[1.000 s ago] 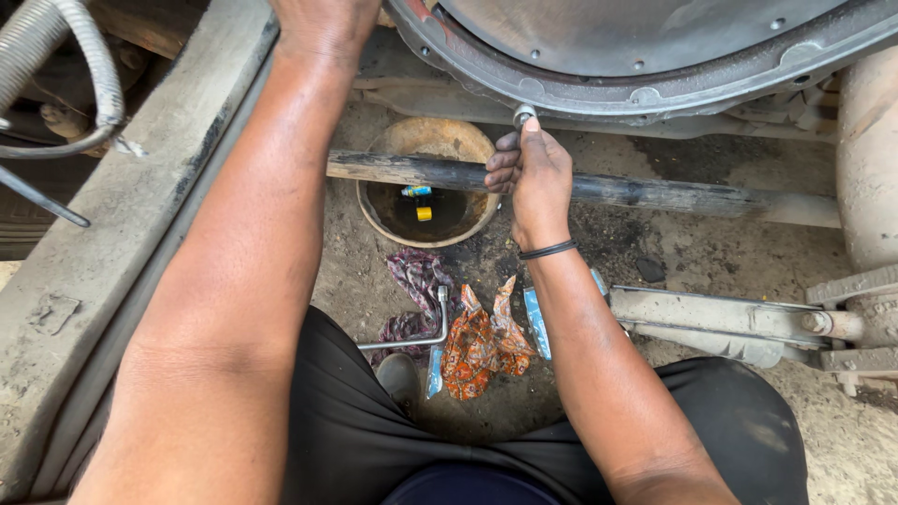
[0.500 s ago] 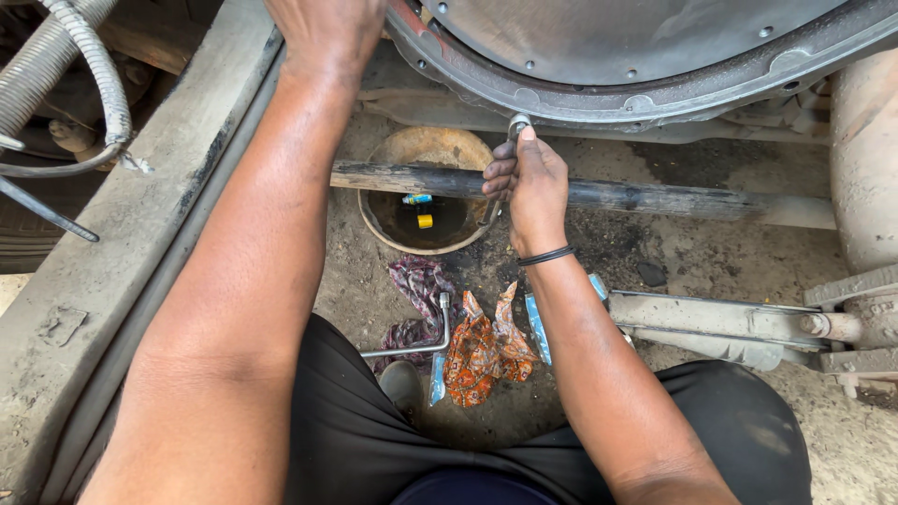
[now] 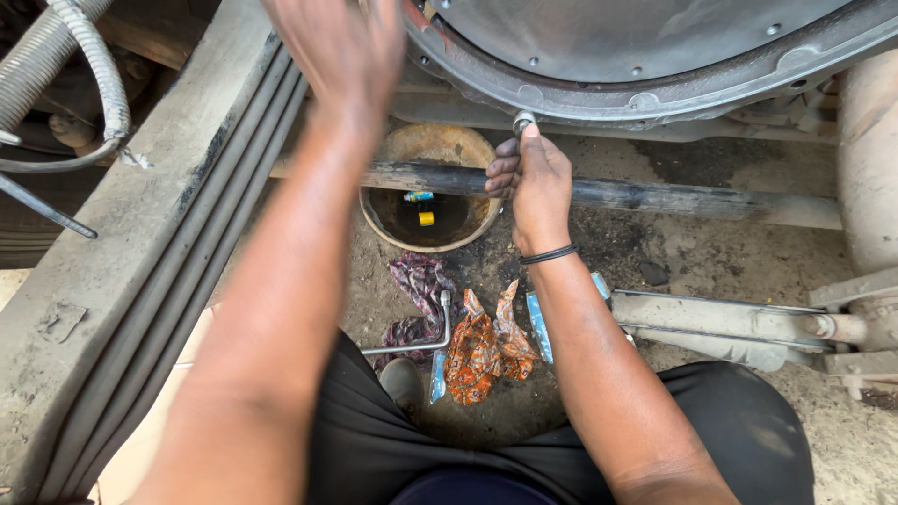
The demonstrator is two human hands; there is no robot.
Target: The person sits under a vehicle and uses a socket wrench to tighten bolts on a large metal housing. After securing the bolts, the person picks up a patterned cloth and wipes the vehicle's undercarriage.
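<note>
Two hands in view. Right hand [image 3: 535, 178] raised to the lower rim of the big round metal housing [image 3: 655, 56], fingers curled tight around one small silvery socket-like tool [image 3: 522, 122]; only its top end visible above the thumb. Tool short, cylindrical, bright metal, long axis roughly upright, open end pointing up at the housing rim, touching or just under it — cannot tell which. One black band on the right wrist.

Left hand [image 3: 341, 47] up beside the left edge of the housing, motion-blurred, fingers loosely spread, holding nothing visible; contact with the housing not clear.

One dark greasy bar [image 3: 655, 194] running left–right just below the housing, behind the right hand. One round pan [image 3: 430, 187] under the bar, lower left of the housing, dark liquid inside with two small floating bits, one yellow, one blue-green. One L-shaped metal wrench [image 3: 426, 339] on the dirt below the pan, short leg pointing up toward the pan, long leg lying toward the left. Two rags below the pan: one purple rag [image 3: 416, 285] and one orange patterned rag [image 3: 482, 346], touching the wrench area. One grey ribbed hose [image 3: 89, 65] far left of the housing, beyond the concrete ledge [image 3: 140, 281]. One pale metal rod assembly [image 3: 739, 323] lower right of the housing.
</note>
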